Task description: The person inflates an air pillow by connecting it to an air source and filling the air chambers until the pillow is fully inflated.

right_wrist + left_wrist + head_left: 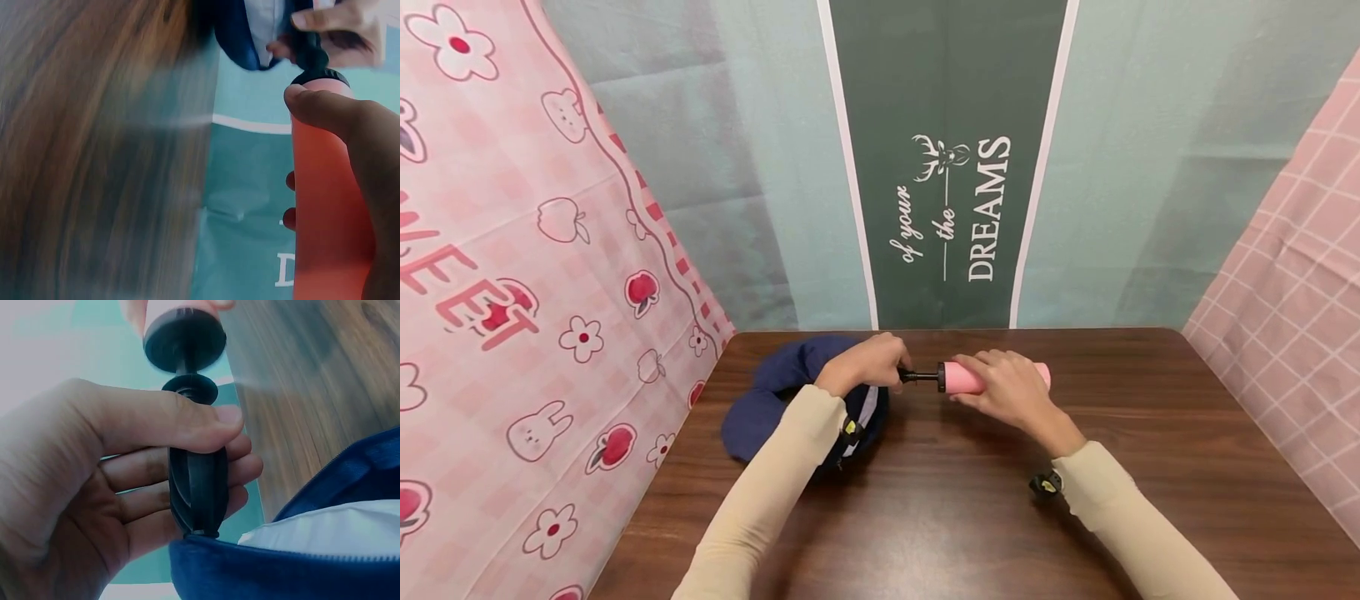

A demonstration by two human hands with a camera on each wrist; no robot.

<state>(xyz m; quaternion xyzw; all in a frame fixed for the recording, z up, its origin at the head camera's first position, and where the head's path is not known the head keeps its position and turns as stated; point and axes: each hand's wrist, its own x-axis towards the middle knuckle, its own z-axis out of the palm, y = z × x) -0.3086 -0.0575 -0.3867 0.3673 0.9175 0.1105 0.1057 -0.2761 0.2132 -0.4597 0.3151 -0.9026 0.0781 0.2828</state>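
A pink hand pump lies level above the table, with my right hand wrapped around its barrel. My left hand grips the pump's black ribbed handle between thumb and fingers. A short stretch of black rod shows between handle and barrel in the head view. The handle's far end meets the edge of a navy U-shaped neck pillow; the join itself cannot be seen clearly. Through the pillow's unzipped cover a whitish inner lining shows. My left forearm hides part of the pillow.
Everything stands on a dark brown wooden table. A green cloth with lettering hangs behind its back edge. Pink printed cloth hangs at the left, and pink checked cloth at the right.
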